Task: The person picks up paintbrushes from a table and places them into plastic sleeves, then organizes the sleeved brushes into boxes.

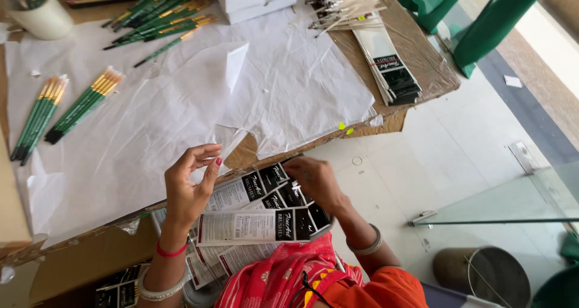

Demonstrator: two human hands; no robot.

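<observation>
I see my left hand [190,184] pinching a clear plastic sleeve [220,140], my right hand [316,181] pressing the fanned black-and-white printed card sleeves [259,214] in my lap; green-handled paintbrushes [81,106] lie unpacked on white paper [289,79].

Lighting, as I see it: bright, even daylight; soft shadows; mild glare on the crinkled white paper sheet [151,103]; wide-angle bending at frame edges; focus sharp.
</observation>
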